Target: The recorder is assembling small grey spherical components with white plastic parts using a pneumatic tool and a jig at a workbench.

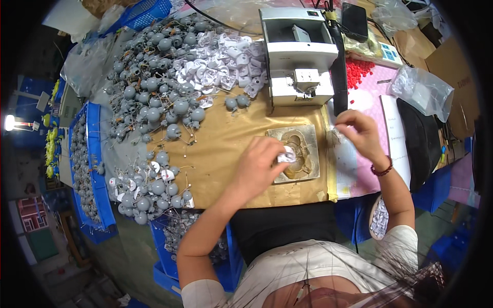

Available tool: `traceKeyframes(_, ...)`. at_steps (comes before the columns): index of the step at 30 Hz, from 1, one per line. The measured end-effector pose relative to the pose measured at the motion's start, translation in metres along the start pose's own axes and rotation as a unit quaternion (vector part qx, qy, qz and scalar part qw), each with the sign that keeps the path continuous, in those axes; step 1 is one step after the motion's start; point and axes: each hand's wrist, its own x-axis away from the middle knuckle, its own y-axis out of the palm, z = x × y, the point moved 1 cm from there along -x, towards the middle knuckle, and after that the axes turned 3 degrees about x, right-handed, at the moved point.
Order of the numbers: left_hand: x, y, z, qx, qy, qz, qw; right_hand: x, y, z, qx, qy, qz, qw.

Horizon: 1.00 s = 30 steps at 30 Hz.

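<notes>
We take the moulded jig (294, 154), the pale square block with a heart-like hollow on the brown-paper bench, as our landmark. Our left hand (259, 167) lies over the jig's left edge, fingers pinched together on a small white plastic piece (285, 154), which sits just above the left lobe of the hollow, touching or nearly touching the jig; we cannot tell whether it is seated. The piece lies at the fingertips, pointing toward the jig's centre, and its long axis appears to run roughly left to right, though it is too small to be sure.

Our right hand (359, 132) hovers off the jig's upper right corner, fingers curled close together; whether they hold anything, we cannot tell. It is near the jig but clearly farther from the white piece than the left hand, so the left is the nearer hand to the hollow.

Behind the jig stands a small white benchtop machine (298, 54). Up and to the left of the jig spreads a heap of grey ball-shaped parts (154, 97) with wires, and beside it a pile of white pieces (226, 64). Left and below the jig lies a smaller cluster of grey balls (151, 187)
</notes>
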Motion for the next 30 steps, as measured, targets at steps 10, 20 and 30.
traceKeyframes(10,-0.003,0.005,-0.017,-0.004,-0.086,0.027,0.996,-0.008,0.082,-0.018,0.238,-0.333,-0.097,0.907)
traceKeyframes(20,0.0,-0.098,-0.111,-0.446,-0.218,0.09,0.864,0.004,0.088,-0.024,0.26,-0.274,-0.091,0.922)
traceKeyframes(30,-0.043,-0.175,-0.038,0.122,-0.161,0.268,0.942,-0.015,0.05,-0.04,0.121,-0.183,0.02,0.975)
